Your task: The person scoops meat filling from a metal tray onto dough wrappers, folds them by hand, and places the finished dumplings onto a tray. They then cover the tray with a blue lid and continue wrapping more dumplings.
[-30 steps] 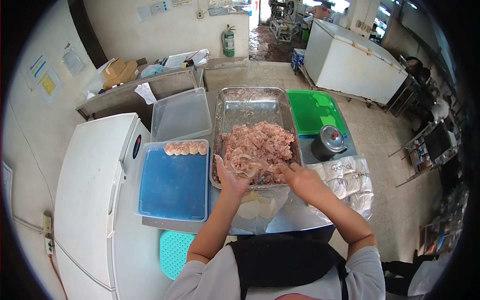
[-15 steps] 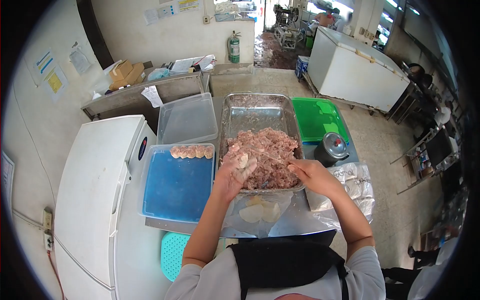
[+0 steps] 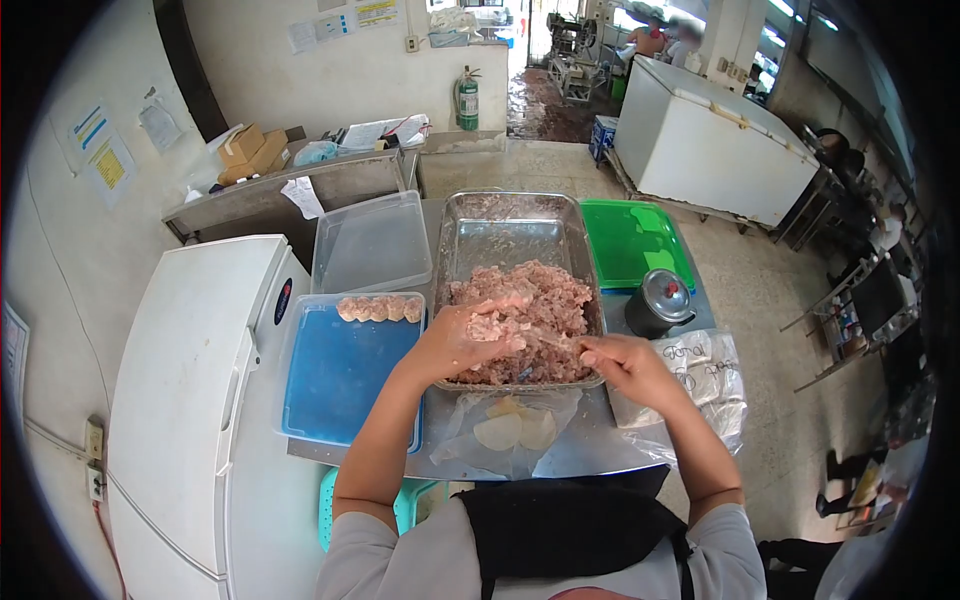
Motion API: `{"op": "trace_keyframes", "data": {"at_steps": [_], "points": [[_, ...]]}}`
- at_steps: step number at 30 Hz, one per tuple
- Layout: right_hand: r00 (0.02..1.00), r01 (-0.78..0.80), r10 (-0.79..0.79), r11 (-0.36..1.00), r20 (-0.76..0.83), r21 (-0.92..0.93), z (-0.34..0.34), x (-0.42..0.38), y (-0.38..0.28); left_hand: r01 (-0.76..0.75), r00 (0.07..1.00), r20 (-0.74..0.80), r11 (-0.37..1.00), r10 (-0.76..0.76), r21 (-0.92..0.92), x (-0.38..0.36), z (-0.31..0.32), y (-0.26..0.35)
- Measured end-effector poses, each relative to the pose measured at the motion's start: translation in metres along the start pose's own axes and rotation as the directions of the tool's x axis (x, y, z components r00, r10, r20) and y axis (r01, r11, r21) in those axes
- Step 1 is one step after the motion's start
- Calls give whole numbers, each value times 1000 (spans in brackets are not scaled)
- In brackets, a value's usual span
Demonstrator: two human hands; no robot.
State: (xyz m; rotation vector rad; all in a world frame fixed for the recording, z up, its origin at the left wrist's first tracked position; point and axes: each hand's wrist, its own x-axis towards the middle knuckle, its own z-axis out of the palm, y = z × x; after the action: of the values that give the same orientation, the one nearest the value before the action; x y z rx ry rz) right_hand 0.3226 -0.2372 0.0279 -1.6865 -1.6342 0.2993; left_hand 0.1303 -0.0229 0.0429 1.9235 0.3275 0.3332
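Observation:
Over the near left part of a metal pan (image 3: 590, 300), my left hand (image 3: 455, 342) curls around a dumpling, its wrapper mostly hidden by fingers and pink meat. My right hand (image 3: 630, 368) grips the handle of a thin flat tool, perhaps a spatula, whose tip points left at the dumpling. Ground meat (image 3: 545, 290) is heaped in the near half of the pan. Left of it, a blue tray (image 3: 345, 385) bears a short row of several filled dumplings (image 3: 380, 309) at its far edge. Round pale wrappers (image 3: 515, 429) lie on plastic in front of the pan.
A clear plastic container (image 3: 370, 245) stands behind the blue tray. To the right are a green lid (image 3: 635, 240), a lidded metal pot (image 3: 662, 303) and bagged white packs (image 3: 700, 375). A white freezer (image 3: 200, 400) borders the table on the left.
My left hand has turned from palm-up to fingers pointing right, curled around the wrapper, with meat now showing there. The tool in my right hand has dropped slightly and shifted right.

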Motion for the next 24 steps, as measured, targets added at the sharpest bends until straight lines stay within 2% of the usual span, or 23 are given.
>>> {"op": "trace_keyframes", "data": {"at_steps": [1,3,4,6,7,9,13,15,16,18,19,21,22,23,24], "points": [[1000,-3,3,1000,-6,2,-5,-1,2,1,1000,6,1000,-1,3,0,2,-2],[999,-42,42,999,3,29,-14,-1,6,-123,984,-140,988,109,-96,1,8,-13],[999,-41,41,999,1,28,-13,0,4,-126,984,-139,988,112,-94,3,9,-22],[991,-56,56,998,123,-8,-6,-2,-1,-113,992,43,988,118,-104,4,11,-37],[990,-58,59,998,129,-8,2,-3,1,-109,993,41,988,115,-109,6,11,-38],[985,-14,6,999,175,43,22,-2,17,-224,969,131,967,208,123,10,9,-38],[976,80,-85,996,200,32,28,8,55,-204,969,178,962,172,181,19,16,-74],[976,-40,99,957,195,-288,20,16,53,13,1000,16,999,-14,48,22,24,-92],[976,-34,93,957,197,-287,20,16,42,14,1000,10,999,-14,50,23,27,-102],[996,-58,80,893,31,-446,31,9,13,-10,986,-163,999,16,41,25,30,-119],[1000,-15,14,904,-6,-428,45,4,16,-8,986,-168,999,14,40,28,27,-121],[999,-27,31,908,4,-418,72,-5,75,-16,999,38,952,4,305,31,25,-125],[999,-37,44,909,6,-415,74,-13,94,-18,999,48,953,4,303,26,26,-125],[926,-182,353,725,131,-665,60,-15,96,65,996,42,987,-72,150,21,26,-121],[927,-192,356,726,121,-661,52,-17,91,152,987,59,988,-152,3,14,23,-117]]}}
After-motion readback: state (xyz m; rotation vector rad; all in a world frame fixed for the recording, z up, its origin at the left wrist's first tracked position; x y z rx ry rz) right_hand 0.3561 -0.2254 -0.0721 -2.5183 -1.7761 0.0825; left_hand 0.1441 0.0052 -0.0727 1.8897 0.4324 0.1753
